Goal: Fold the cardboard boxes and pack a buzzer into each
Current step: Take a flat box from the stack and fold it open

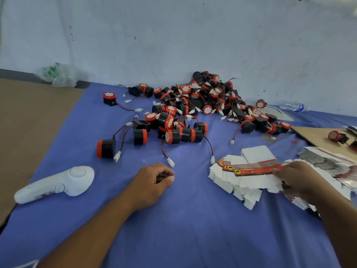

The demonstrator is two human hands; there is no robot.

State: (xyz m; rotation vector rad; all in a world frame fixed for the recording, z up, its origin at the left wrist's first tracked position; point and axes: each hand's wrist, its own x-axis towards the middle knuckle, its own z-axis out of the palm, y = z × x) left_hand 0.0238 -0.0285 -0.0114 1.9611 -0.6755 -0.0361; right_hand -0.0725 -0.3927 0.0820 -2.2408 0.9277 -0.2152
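Two hands are low over the cloth [193,229], each near what it needs. The right hand [297,176] lies on the right end of the top blank [255,168], the printed red side up; its fingers touch the card, but whether the thumb pinches it from below I cannot tell. I think it is separating one blank from the stack [237,184], which is fanned so that single edges are easy to catch. The left hand [152,182] rests on the cloth well apart from the stack, fingers loosely curled with nothing in them, probably waiting to help with the folding. Just beyond it lie two white plugs on red and black wires, and behind them the buzzers [202,105] are heaped against the wall, some rolled nearer, so one is within easy reach. No box is folded yet. More blanks [324,159] lie at the far right, near a cardboard sheet [309,134]. A white controller [58,183] lies at the left, out of the way.
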